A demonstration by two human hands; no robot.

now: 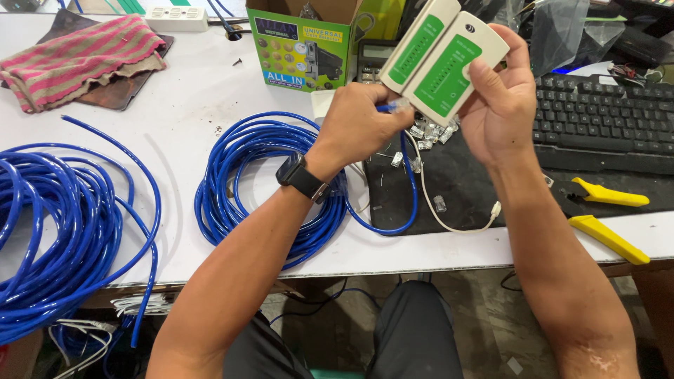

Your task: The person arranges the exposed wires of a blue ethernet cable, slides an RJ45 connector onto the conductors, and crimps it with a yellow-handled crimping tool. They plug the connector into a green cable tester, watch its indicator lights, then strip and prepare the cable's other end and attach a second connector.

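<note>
My right hand [500, 105] grips a tester [441, 60] in the upper middle of the frame: two white units with green faces, held side by side, their long axes slanting from lower left to upper right, the top ends pointing up and away from me. My fingers wrap round the right unit, thumb across its green face. My left hand [361, 123], a watch [303, 177] on its wrist, is pinched shut on the clear plug [399, 106] of a blue cable [407, 189], the plug pointing right toward the lower end of the tester, just beside it; I cannot tell if it is seated. The cable drops from the plug, loops over a black mat [463, 189] and runs left into a coil [263, 182] at centre. A second, larger coil [63, 224] lies at the left edge and spills over the table's near edge. That makes two coils. Loose clear plugs [432, 131] lie scattered on the mat under my hands, too many and too small to count surely. Two yellow-handled tools [609, 214] sit at lower right near the table edge, a keyboard [604, 119] above them. A green box [305, 52] stands behind my left hand, a striped cloth [81, 56] at upper left. Bare white table [182, 105] between cloth and coil gives the most open room.
</note>
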